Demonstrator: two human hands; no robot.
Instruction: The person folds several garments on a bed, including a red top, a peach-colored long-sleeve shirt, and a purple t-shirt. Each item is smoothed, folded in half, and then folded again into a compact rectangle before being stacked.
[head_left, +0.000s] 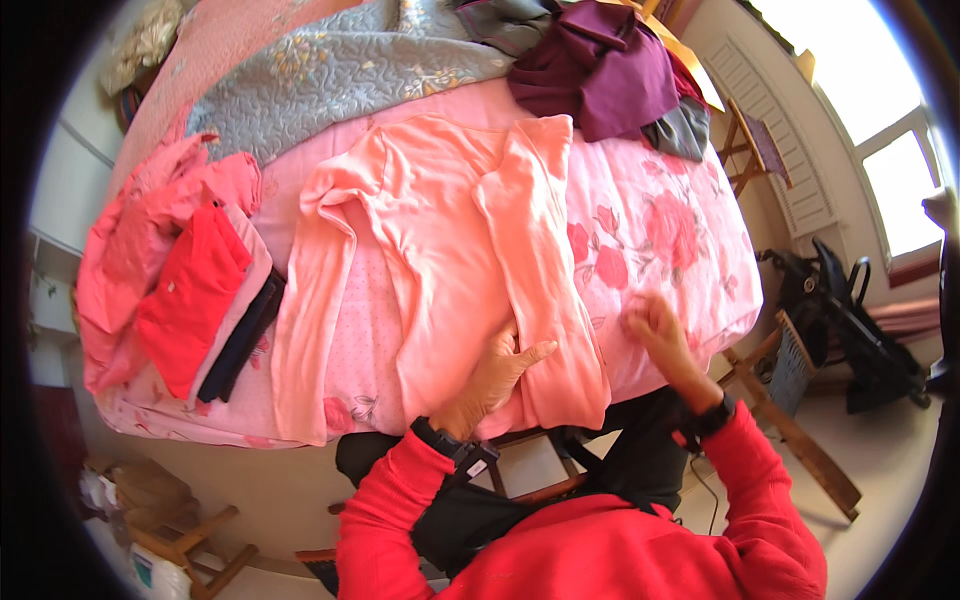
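A long-sleeved salmon-pink shirt lies spread on the bed before me. Its right-hand side and sleeve are folded inward over the body, while the other sleeve hangs down at the left. My left hand rests on the lower part of the shirt, thumb out over the folded sleeve and fingers partly hidden under or against the cloth; whether it grips is not plain. To the right of the shirt, above the flowered bed sheet, my right hand is raised with curled fingers, slightly blurred, apart from the shirt.
Folded red and dark clothes and a crumpled pink garment lie at the bed's left. A grey-blue quilt and a heap of purple cloth are at the far side. A wooden chair and black bag stand right.
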